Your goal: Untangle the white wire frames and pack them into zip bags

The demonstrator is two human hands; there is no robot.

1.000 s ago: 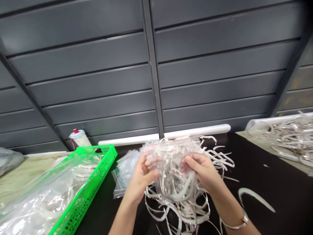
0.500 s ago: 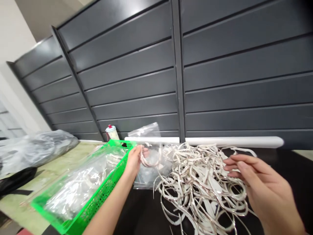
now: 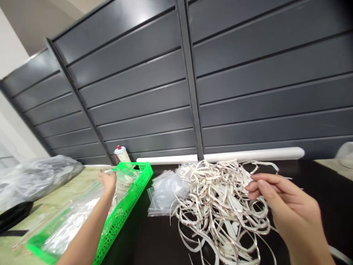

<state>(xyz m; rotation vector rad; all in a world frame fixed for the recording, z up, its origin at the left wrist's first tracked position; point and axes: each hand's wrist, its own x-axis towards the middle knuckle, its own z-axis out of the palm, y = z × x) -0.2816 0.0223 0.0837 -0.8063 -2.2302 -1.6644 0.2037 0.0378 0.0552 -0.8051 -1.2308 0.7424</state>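
My left hand [image 3: 108,181] reaches out over the green plastic basket [image 3: 129,206], right at a clear bag [image 3: 125,177] holding pale strips. I see only the back of that hand; its fingers are hidden. A tangled pile of white, shiny strips [image 3: 220,206] lies on the dark table [image 3: 154,239]. My right hand [image 3: 281,200] hovers at the pile's right edge, fingers stretched forward and loosely apart, with nothing in them. A small stack of empty clear zip bags [image 3: 165,193] lies between the basket and the pile.
The basket holds more filled clear bags [image 3: 71,224]. A lidded cup [image 3: 121,154] stands behind it, by the grey slatted wall [image 3: 220,92]. A white tube [image 3: 248,154] lies along the wall. Crumpled plastic sheeting [image 3: 33,176] sits at far left.
Both hands held a filled bag over the pile. My left hand then carried it left to the green basket, while my right hand let go and stayed by the pile.
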